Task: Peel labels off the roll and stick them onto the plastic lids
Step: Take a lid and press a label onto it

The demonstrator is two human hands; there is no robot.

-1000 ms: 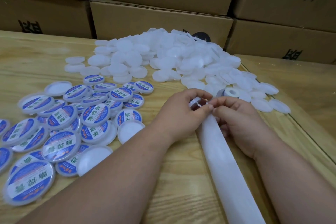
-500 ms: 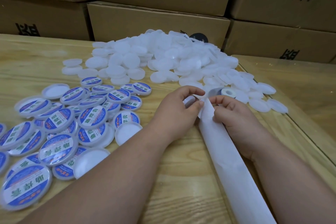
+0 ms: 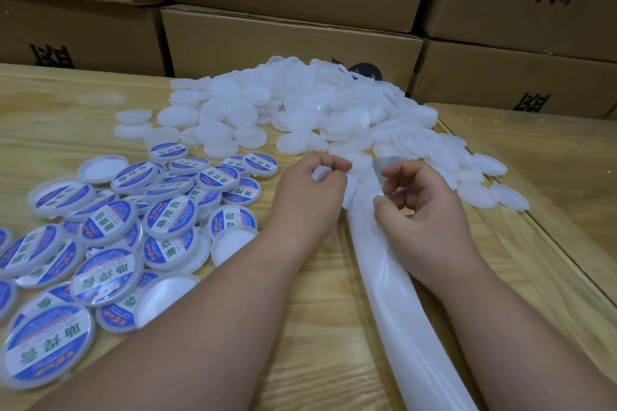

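Observation:
My left hand (image 3: 309, 197) grips a plain white lid (image 3: 350, 192), its edge showing between the curled fingers. To its right, my right hand (image 3: 427, 213) pinches the edge of the white backing strip (image 3: 394, 294), which runs from the hands down toward the bottom of the view. Just beyond my right fingers a bit of the label roll (image 3: 384, 163) shows, mostly hidden. I cannot make out a label between the fingers. A big heap of plain white lids (image 3: 300, 110) lies behind the hands. Labelled blue-and-white lids (image 3: 110, 233) are spread at the left.
Stacked cardboard boxes (image 3: 293, 43) wall off the back of the wooden table (image 3: 300, 344). A raised seam or edge (image 3: 534, 237) runs along the table at the right. A few lids lie upside down among the labelled ones.
My right thumb and fingers have slid down the strip's edge and drawn slightly away from the left hand. The left hand still holds its lid. The roll is more hidden.

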